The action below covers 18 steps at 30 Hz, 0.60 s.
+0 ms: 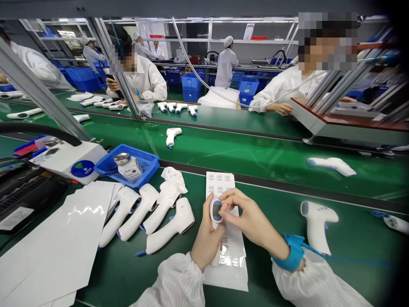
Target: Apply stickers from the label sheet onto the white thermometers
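Note:
My left hand (pixel 208 241) is wrapped round a white infrared thermometer (pixel 215 221), its oval screen end turned up towards me. At the screen, the thumb and forefinger of my right hand (pixel 244 213) are pinched together; whatever lies between them is too small to make out. A blue strap circles my right wrist. Under both hands lies a sheet of printed labels (pixel 228 273). Several white thermometers lie side by side to the left, the nearest thermometer (pixel 172 226) with a blue tip. Another thermometer (pixel 316 224) rests on the bench to the right.
A blue tray (pixel 148 172) holds a bottle with a metal cap (pixel 128 166). White sheets (pixel 60 243) cover the left bench beside a boxy device (pixel 78 160). Beyond runs a green conveyor belt (pixel 223 149) carrying a few thermometers. Co-workers in white sit across it.

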### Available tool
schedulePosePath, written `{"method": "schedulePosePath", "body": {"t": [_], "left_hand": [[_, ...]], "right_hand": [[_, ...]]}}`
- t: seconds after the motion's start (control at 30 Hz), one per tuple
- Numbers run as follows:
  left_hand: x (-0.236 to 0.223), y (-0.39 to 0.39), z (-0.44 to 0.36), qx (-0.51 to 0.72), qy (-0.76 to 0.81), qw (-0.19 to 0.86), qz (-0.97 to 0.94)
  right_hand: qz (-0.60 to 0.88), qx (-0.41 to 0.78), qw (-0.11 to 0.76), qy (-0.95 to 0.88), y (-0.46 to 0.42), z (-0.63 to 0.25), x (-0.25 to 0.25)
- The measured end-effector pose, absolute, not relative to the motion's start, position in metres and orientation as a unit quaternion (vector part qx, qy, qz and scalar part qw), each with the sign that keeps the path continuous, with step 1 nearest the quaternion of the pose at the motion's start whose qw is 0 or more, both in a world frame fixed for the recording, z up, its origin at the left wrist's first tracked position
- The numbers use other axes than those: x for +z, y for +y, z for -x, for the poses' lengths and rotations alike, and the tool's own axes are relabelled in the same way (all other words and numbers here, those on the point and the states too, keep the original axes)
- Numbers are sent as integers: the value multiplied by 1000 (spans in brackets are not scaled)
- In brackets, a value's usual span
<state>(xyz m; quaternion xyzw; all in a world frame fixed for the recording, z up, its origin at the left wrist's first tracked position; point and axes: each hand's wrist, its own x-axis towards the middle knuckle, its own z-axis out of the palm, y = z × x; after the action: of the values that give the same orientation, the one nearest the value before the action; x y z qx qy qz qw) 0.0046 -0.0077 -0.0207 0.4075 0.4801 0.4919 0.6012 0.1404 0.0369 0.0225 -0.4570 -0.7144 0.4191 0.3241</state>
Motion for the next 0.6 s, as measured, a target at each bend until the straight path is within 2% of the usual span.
{"method": "schedulePosePath", "body": {"t": [0.6], "left_hand": [[-12,-8,-5,429,499,649,-382]], "right_hand": [[448,412,346,-714,52,-135,23]]}}
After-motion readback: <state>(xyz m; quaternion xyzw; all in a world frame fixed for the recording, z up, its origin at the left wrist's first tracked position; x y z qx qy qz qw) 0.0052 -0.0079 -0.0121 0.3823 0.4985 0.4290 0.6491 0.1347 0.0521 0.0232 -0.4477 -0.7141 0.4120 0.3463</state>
